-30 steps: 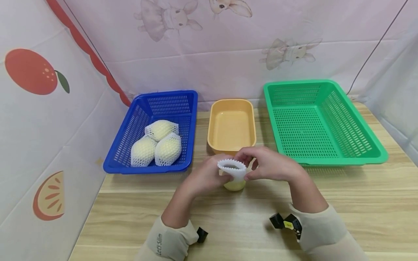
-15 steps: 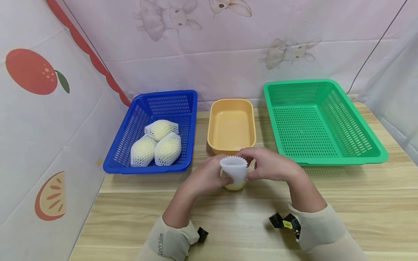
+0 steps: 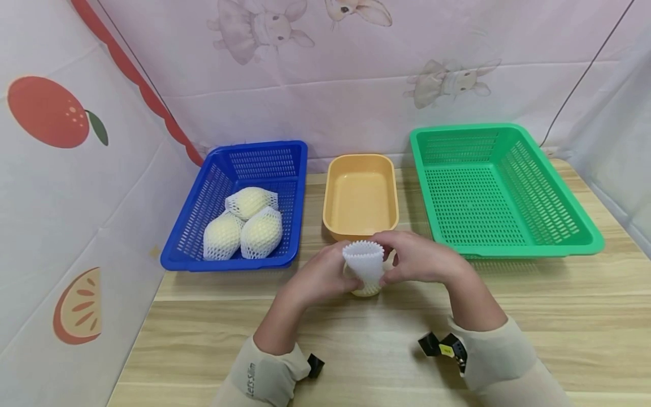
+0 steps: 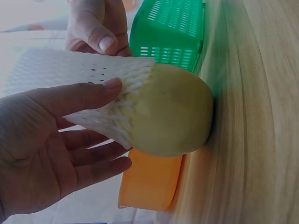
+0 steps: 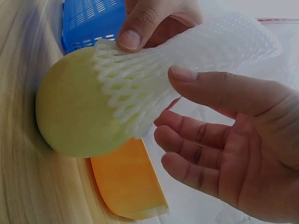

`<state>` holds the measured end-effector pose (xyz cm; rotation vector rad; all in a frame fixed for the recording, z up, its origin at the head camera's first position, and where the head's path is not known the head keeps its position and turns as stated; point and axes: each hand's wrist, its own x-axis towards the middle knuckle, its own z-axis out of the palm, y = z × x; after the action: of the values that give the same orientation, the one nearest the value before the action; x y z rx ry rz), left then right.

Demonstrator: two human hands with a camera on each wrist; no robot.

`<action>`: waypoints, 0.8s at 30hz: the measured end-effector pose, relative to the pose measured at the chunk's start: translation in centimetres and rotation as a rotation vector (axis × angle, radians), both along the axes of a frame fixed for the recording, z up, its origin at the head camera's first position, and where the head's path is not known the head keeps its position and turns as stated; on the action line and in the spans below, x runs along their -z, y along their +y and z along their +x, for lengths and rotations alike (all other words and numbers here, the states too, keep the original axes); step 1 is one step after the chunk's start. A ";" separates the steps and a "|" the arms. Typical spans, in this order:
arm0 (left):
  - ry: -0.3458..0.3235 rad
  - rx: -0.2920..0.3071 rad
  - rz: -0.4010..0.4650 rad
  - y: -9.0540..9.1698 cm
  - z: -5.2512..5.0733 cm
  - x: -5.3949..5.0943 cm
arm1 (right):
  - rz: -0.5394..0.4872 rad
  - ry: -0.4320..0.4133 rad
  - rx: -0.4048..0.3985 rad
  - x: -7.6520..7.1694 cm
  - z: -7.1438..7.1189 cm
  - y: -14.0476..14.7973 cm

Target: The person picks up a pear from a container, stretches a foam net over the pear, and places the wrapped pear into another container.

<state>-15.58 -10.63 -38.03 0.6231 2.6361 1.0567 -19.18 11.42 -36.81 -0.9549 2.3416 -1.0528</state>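
A pale yellow-green round fruit point(image 4: 173, 112) stands on the wooden table in front of the yellow tub. A white foam net sleeve point(image 3: 363, 259) sits over its upper part, leaving the lower part bare, and the loose end of the net rises above it. My left hand point(image 3: 325, 274) holds the net on the left, thumb on the near side and fingers on the far side. On the right, my right hand point(image 3: 422, 257) pinches the same net between thumb and fingers. The right wrist view shows the net's lower edge spread around the fruit point(image 5: 70, 105).
A blue basket point(image 3: 229, 264) at the left holds 3 fruits in foam nets point(image 3: 261, 233). Behind my hands stands a yellow tub point(image 3: 361, 209), and a green basket point(image 3: 508, 251) is at the right. A printed cloth point(image 3: 356, 102) hangs along the back.
The net sleeve now stands more upright, and its lower edge covers more of the fruit. Both hands have stayed in nearly the same place, still holding the net.
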 end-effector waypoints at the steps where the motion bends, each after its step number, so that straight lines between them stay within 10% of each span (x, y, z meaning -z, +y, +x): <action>1: 0.001 0.003 0.004 0.0 0.0 0.0 | 0.000 0.000 0.001 0.0 0.0 -0.1; 24: -0.030 0.029 0.022 -0.3 -0.3 0.8 | 0.058 0.053 0.047 1.3 0.1 -0.7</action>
<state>-15.91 -10.88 -38.86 0.6428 2.5853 1.0797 -19.07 10.70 -38.11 -0.9207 2.4349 -0.9827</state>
